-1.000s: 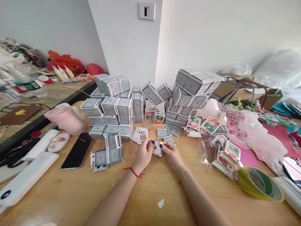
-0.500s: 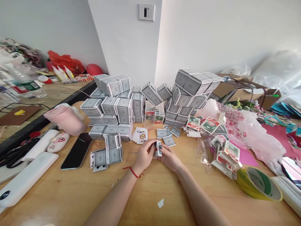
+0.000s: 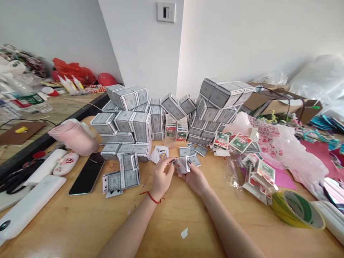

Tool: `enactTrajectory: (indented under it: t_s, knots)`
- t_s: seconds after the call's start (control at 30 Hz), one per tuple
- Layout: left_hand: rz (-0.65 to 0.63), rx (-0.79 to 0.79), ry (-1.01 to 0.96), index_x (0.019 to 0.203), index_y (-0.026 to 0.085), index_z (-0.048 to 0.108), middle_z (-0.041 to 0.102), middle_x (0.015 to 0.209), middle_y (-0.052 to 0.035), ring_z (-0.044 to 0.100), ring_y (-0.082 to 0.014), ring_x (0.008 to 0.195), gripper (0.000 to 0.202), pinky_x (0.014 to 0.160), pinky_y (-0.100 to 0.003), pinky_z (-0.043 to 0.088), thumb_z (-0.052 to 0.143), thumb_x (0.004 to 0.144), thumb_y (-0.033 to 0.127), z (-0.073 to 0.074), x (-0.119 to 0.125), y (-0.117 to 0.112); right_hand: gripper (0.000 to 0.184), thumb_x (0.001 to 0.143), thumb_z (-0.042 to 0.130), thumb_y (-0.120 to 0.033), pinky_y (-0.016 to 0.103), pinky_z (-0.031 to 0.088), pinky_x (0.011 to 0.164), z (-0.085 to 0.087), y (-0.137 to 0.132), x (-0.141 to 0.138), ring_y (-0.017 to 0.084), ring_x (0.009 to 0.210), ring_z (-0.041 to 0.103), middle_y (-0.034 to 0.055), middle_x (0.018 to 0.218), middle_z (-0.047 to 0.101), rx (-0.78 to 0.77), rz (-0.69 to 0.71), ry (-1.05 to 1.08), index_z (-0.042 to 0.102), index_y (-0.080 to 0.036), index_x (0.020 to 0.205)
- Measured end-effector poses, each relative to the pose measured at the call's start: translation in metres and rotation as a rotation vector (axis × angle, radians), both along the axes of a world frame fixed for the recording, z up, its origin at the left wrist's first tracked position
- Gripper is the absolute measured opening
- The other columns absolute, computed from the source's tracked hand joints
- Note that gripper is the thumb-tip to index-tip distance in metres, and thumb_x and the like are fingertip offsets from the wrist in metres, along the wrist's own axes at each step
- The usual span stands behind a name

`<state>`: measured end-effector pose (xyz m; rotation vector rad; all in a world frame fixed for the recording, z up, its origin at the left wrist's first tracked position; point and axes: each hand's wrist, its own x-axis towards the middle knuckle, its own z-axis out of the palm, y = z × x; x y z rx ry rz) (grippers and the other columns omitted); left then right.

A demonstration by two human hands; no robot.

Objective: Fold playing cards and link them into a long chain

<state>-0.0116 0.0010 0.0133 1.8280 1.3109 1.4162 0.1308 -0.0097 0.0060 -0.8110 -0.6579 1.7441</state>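
Note:
A playing card point(image 3: 182, 166) with red marks, apparently bent, is held up between my two hands above the table. My right hand point(image 3: 196, 178) grips its right side between thumb and fingers. My left hand point(image 3: 162, 176), with a red string on the wrist, pinches at its left edge. Just beyond lie face-down cards point(image 3: 185, 151) with grey patterned backs and a fanned pile of face-up cards point(image 3: 161, 154). To the left sits a small structure of folded cards point(image 3: 129, 170). Blocks built from cards point(image 3: 134, 123) are stacked behind.
Opened card boxes point(image 3: 260, 175) and a pink-white plastic bag point(image 3: 282, 143) crowd the right, near a yellow tape roll point(image 3: 298, 209). On the left are a black phone point(image 3: 87, 173), a pink pouch point(image 3: 73, 138) and a white device point(image 3: 34, 206). A paper scrap point(image 3: 184, 233) lies in front.
My hands have moved slightly apart. The card between them has turned, showing more of its face, and my right hand has shifted a little right.

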Motion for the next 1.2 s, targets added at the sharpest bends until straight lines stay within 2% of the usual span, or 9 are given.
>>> enactTrajectory:
  t_s: [0.2, 0.37, 0.5, 0.6, 0.7, 0.87, 0.97, 1.07, 1.2]
  knots:
    - [0.078, -0.061, -0.056, 0.097, 0.019, 0.059, 0.064, 0.095, -0.0071, 0.059, -0.018, 0.089, 0.023, 0.083, -0.033, 0.047, 0.051, 0.078, 0.027, -0.005, -0.001, 0.002, 0.026, 0.073, 0.056, -0.041, 0.028, 0.048, 0.063, -0.002, 0.006, 0.008, 0.018, 0.08, 0.06, 0.0034, 0.095, 0.064, -0.023, -0.215, 0.05, 0.058, -0.023, 0.09]
    - [0.096, -0.152, -0.177, 0.1, 0.016, 0.056, 0.063, 0.098, -0.009, 0.061, -0.0177, 0.088, 0.026, 0.079, -0.031, 0.049, 0.051, 0.078, 0.029, -0.011, -0.001, 0.005, 0.025, 0.075, 0.052, -0.044, 0.025, 0.045, 0.054, 0.002, 0.004, 0.009, 0.017, 0.071, 0.058, 0.0029, 0.09, 0.064, -0.016, -0.255, 0.044, 0.056, -0.024, 0.09]
    - [0.004, -0.145, -0.134, 0.094, 0.016, 0.054, 0.062, 0.092, -0.0068, 0.06, -0.0156, 0.084, 0.021, 0.076, -0.029, 0.05, 0.054, 0.076, 0.027, -0.01, 0.004, 0.001, 0.022, 0.076, 0.051, -0.043, 0.027, 0.045, 0.057, 0.001, 0.004, 0.008, 0.016, 0.07, 0.057, 0.0001, 0.084, 0.064, 0.006, -0.204, 0.017, 0.056, -0.026, 0.089]
    - [-0.15, -0.117, -0.048, 0.09, 0.018, 0.053, 0.06, 0.092, -0.0055, 0.059, -0.0148, 0.085, 0.016, 0.075, -0.029, 0.049, 0.054, 0.076, 0.023, -0.005, 0.007, -0.004, 0.021, 0.074, 0.054, -0.041, 0.029, 0.046, 0.063, 0.0, 0.004, 0.007, 0.017, 0.071, 0.057, 0.0009, 0.082, 0.063, 0.023, -0.191, 0.012, 0.057, -0.024, 0.087]
    - [-0.275, -0.07, 0.043, 0.081, 0.018, 0.052, 0.057, 0.099, -0.0066, 0.054, -0.0178, 0.097, 0.009, 0.081, -0.032, 0.047, 0.056, 0.073, 0.019, 0.001, 0.009, -0.007, 0.02, 0.07, 0.06, -0.037, 0.028, 0.045, 0.061, 0.002, 0.002, 0.004, 0.016, 0.066, 0.055, 0.0004, 0.075, 0.061, 0.057, -0.211, 0.018, 0.057, -0.022, 0.083]
    - [-0.33, -0.041, 0.15, 0.07, 0.019, 0.048, 0.05, 0.111, -0.0081, 0.045, -0.021, 0.109, 0.01, 0.091, -0.038, 0.039, 0.057, 0.072, 0.019, 0.006, 0.007, -0.008, 0.023, 0.068, 0.065, -0.031, 0.021, 0.039, 0.051, 0.003, -0.001, 0.0, 0.01, 0.056, 0.05, -0.0023, 0.07, 0.058, 0.063, -0.195, -0.062, 0.058, -0.022, 0.088]
    - [-0.341, -0.046, 0.177, 0.071, 0.019, 0.048, 0.048, 0.111, -0.0079, 0.049, -0.0199, 0.102, 0.011, 0.087, -0.037, 0.041, 0.059, 0.071, 0.018, 0.004, 0.007, -0.009, 0.025, 0.069, 0.064, -0.034, 0.021, 0.038, 0.05, 0.0, -0.002, 0.0, 0.011, 0.057, 0.051, -0.0022, 0.073, 0.058, 0.048, -0.211, -0.098, 0.057, -0.022, 0.09]
    - [-0.327, -0.045, 0.197, 0.07, 0.018, 0.048, 0.044, 0.11, -0.0076, 0.053, -0.0161, 0.086, 0.013, 0.079, -0.033, 0.045, 0.06, 0.068, 0.016, 0.002, 0.007, -0.01, 0.025, 0.069, 0.063, -0.035, 0.021, 0.039, 0.05, -0.003, -0.001, -0.001, 0.011, 0.059, 0.051, -0.0022, 0.076, 0.057, 0.067, -0.218, -0.141, 0.057, -0.023, 0.09]
    - [-0.285, -0.048, 0.234, 0.069, 0.017, 0.048, 0.04, 0.107, -0.0076, 0.051, -0.0112, 0.07, 0.011, 0.067, -0.029, 0.046, 0.059, 0.068, 0.016, 0.0, 0.007, -0.011, 0.024, 0.069, 0.063, -0.036, 0.023, 0.041, 0.058, -0.006, 0.0, -0.002, 0.012, 0.065, 0.053, -0.002, 0.079, 0.058, 0.111, -0.208, -0.211, 0.058, -0.022, 0.089]
